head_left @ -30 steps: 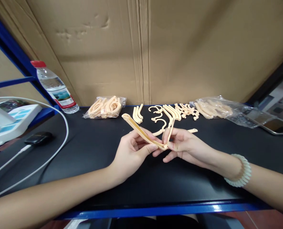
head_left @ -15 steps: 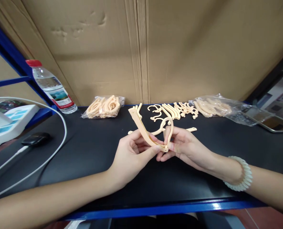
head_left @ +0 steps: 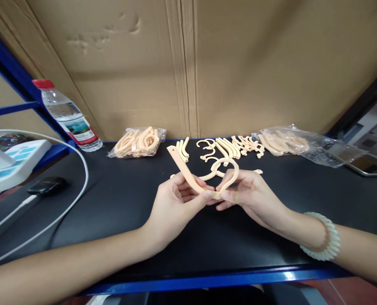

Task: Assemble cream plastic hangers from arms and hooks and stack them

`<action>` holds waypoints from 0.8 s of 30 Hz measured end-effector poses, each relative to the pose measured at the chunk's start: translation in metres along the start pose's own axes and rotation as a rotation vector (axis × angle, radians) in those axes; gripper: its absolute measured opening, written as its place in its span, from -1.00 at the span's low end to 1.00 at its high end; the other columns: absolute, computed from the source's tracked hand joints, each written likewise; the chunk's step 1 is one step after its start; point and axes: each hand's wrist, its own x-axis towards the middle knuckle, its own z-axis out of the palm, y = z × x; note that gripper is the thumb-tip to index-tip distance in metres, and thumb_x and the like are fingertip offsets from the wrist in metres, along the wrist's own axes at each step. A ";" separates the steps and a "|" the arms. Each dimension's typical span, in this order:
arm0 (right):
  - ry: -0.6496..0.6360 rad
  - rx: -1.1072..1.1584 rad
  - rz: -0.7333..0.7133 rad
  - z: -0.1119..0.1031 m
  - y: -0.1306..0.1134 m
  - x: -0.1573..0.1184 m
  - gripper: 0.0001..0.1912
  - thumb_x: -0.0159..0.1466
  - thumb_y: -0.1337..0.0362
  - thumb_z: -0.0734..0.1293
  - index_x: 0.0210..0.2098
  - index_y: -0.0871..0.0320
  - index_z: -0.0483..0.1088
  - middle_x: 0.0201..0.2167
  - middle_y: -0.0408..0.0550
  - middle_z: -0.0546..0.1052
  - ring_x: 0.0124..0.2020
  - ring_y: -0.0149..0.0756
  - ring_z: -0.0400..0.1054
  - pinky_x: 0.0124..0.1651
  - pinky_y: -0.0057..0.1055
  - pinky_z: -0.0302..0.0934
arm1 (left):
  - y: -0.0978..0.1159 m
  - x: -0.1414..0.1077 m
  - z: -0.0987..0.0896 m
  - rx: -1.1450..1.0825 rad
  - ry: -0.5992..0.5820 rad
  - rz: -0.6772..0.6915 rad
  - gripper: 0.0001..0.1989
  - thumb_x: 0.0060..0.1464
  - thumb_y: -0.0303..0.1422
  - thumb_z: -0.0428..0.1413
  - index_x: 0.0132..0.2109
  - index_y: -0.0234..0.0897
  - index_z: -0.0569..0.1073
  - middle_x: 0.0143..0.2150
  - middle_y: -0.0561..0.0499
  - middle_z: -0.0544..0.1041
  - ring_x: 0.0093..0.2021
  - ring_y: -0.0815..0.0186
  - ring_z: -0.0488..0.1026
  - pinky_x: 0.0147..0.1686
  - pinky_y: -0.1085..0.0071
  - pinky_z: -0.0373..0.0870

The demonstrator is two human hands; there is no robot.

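My left hand (head_left: 175, 203) is closed on a long, flat, beige plastic arm (head_left: 183, 169) that slants up and to the left, with a small hole near its tip. Between the thumb and fingers of my right hand (head_left: 250, 192) is a curved beige hook (head_left: 235, 169), its loop upward. The lower ends of the two pieces meet between my fingertips, which partly hide the joint. Just behind my hands, a beige hanger (head_left: 207, 176) lies on the black table (head_left: 118, 203).
Loose beige arms (head_left: 228, 148) and small hooks (head_left: 247, 144) lie along the back. Plastic bags of beige parts stand at left (head_left: 137, 142) and right (head_left: 283, 142). A water bottle (head_left: 70, 118), white cable (head_left: 85, 178) and black device (head_left: 48, 185) are at the left.
The hook has turned so its loop faces me more openly. The arm's upper tip has shifted slightly left, and my right hand has moved slightly right.
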 end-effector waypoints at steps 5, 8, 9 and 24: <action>0.016 0.003 0.045 0.001 -0.001 0.000 -0.80 0.01 0.28 0.53 -0.48 0.21 0.46 -0.45 -0.06 0.59 -0.39 -0.19 0.55 -0.38 -0.40 0.45 | 0.001 0.001 -0.001 0.020 0.015 -0.034 -0.75 -0.07 -0.36 0.34 -0.29 -0.31 0.43 -0.34 0.00 0.64 -0.31 0.28 0.60 -0.25 0.42 0.55; 0.002 -0.043 0.062 0.000 -0.003 0.001 -0.81 0.07 0.23 0.50 -0.41 0.21 0.50 -0.43 -0.03 0.59 -0.36 -0.20 0.55 -0.35 -0.38 0.44 | 0.000 0.002 -0.003 0.041 0.019 -0.043 -0.75 -0.07 -0.35 0.33 -0.30 -0.30 0.42 -0.35 0.01 0.63 -0.32 0.27 0.60 -0.25 0.40 0.54; -0.002 -0.073 0.052 -0.001 -0.004 0.001 -0.81 0.10 0.21 0.48 -0.39 0.21 0.51 -0.41 -0.02 0.59 -0.34 -0.20 0.54 -0.34 -0.37 0.44 | 0.000 0.002 -0.004 0.043 0.022 -0.041 -0.75 -0.07 -0.35 0.33 -0.30 -0.29 0.41 -0.35 0.01 0.63 -0.31 0.26 0.60 -0.24 0.40 0.53; 0.054 -0.142 -0.103 -0.005 -0.014 0.006 -0.74 0.12 0.17 0.49 -0.43 0.17 0.38 -0.49 -0.18 0.45 -0.51 -0.41 0.43 -0.47 -0.49 0.40 | -0.004 0.002 -0.002 -0.006 -0.128 -0.091 -0.73 -0.09 -0.42 0.33 -0.45 -0.30 0.34 -0.37 0.02 0.57 -0.36 0.37 0.51 -0.37 0.50 0.42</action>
